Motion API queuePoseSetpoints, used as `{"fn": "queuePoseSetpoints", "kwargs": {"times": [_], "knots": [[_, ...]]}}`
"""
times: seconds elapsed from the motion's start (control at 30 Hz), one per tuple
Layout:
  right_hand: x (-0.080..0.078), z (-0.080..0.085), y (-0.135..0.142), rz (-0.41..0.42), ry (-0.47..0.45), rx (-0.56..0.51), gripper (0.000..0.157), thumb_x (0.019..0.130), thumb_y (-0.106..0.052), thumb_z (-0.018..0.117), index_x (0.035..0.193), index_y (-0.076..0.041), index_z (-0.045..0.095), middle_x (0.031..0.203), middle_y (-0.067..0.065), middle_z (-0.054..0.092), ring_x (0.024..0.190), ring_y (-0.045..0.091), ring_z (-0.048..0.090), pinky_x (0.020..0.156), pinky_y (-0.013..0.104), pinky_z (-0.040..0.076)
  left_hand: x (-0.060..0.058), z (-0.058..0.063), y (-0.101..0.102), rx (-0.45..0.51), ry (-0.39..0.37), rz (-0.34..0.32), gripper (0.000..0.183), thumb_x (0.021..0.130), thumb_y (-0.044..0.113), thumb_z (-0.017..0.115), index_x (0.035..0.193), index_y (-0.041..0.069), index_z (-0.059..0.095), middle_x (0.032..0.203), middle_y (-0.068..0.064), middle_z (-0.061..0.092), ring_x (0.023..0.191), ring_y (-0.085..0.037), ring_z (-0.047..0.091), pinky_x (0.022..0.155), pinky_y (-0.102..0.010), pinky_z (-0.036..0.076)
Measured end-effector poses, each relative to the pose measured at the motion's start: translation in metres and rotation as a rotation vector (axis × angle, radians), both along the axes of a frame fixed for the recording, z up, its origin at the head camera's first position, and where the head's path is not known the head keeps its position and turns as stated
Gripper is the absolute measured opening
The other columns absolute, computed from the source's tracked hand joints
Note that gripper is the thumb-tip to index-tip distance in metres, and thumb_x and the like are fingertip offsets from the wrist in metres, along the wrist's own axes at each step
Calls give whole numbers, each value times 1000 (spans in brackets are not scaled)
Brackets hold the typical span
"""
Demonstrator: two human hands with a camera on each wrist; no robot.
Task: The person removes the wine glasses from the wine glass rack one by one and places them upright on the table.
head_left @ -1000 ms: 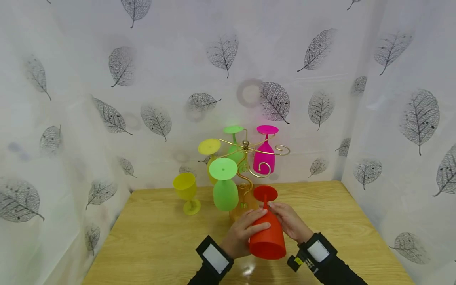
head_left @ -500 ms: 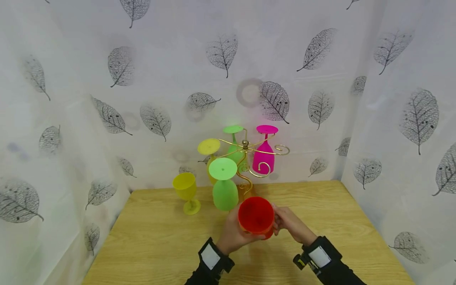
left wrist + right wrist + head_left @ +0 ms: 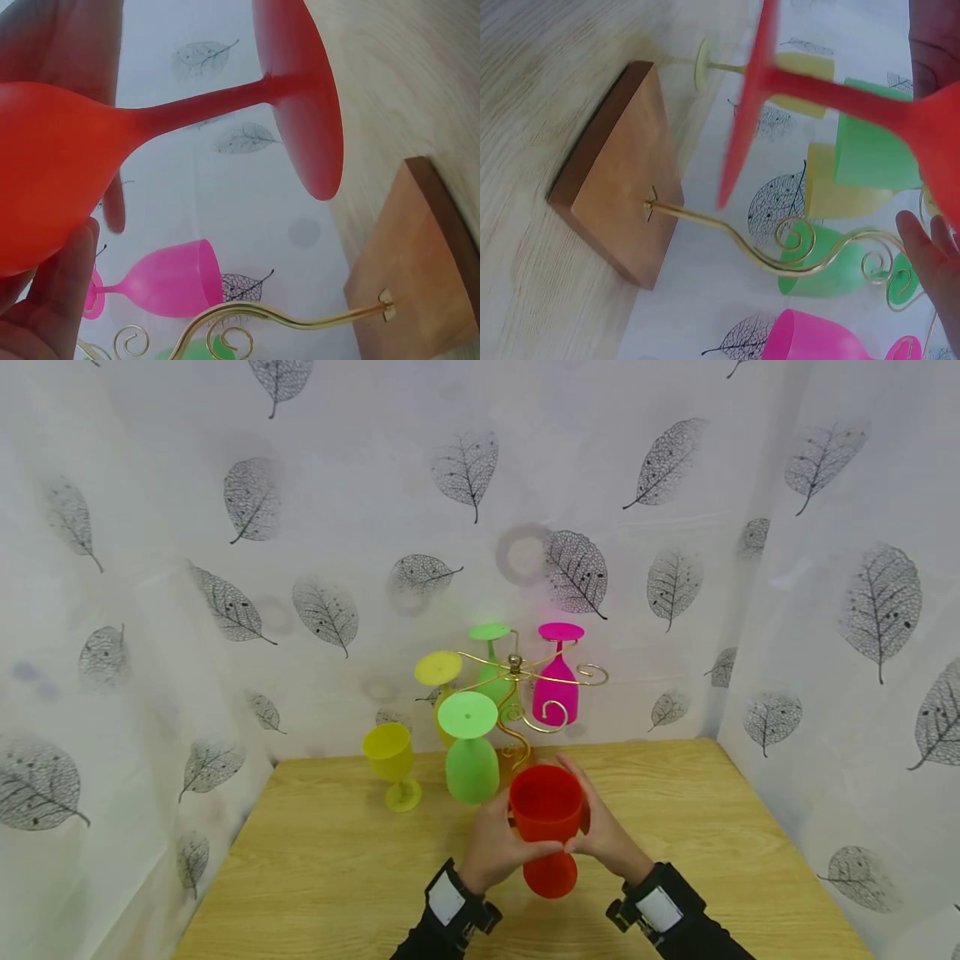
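Both hands hold a red goblet (image 3: 546,822) upright in the air above the front of the table. The left hand (image 3: 491,845) wraps the bowl from the left, and the right hand (image 3: 609,839) from the right, thumbs toward the camera and close together low on the bowl. Below the hands show the goblet's stem and round foot (image 3: 307,112). Just behind stands a gold wire rack (image 3: 515,672) on a wooden base (image 3: 626,180). Upside down from its arms hang a near green goblet (image 3: 472,772), a far green goblet (image 3: 491,681), a yellow goblet (image 3: 438,668) and a pink goblet (image 3: 557,693).
A second yellow goblet (image 3: 390,753) stands upright on the wooden table (image 3: 315,860), left of the rack. Curled wire arms (image 3: 592,674) stick out to the right and front of the rack. A leaf-print curtain (image 3: 360,485) encloses the back and sides.
The red goblet has been turned from upside down to upright. The right hand has shifted from the stem and foot to the side of the bowl; the left hand has stayed on the bowl.
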State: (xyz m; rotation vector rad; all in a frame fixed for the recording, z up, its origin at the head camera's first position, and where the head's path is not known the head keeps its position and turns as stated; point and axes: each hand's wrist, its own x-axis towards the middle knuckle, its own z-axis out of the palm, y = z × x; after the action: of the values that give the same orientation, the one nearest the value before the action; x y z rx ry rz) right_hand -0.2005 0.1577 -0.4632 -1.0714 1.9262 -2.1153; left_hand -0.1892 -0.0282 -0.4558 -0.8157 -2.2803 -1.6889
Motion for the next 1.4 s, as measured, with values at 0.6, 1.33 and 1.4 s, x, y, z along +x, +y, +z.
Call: {"fn": "queuePoseSetpoints", "kwargs": {"times": [0.6,1.33,1.4], "knots": [[12,-4,10,-257,-91,96,70,77,-10,74,132,5,34,119,-16,56,105,3,56,85,24,54,1,-11,2,-108,-124,-68,90,75,34,79,147,16,28,131,-4,54,111,-18,55,87,-27,52],[-108,-35,83,-920,-278,102,77,81,-18,73,143,-8,28,135,6,43,109,7,42,80,7,43,18,-35,-19,-122,-216,-83,49,92,23,58,138,11,43,131,-10,53,111,-28,57,93,-33,50],[-117,-38,81,-923,-278,103,79,81,-18,74,143,-7,27,139,12,41,112,12,42,80,8,42,19,-36,-19,-117,-210,-82,49,92,22,59,137,10,45,131,-11,53,111,-28,57,93,-33,51]]}}
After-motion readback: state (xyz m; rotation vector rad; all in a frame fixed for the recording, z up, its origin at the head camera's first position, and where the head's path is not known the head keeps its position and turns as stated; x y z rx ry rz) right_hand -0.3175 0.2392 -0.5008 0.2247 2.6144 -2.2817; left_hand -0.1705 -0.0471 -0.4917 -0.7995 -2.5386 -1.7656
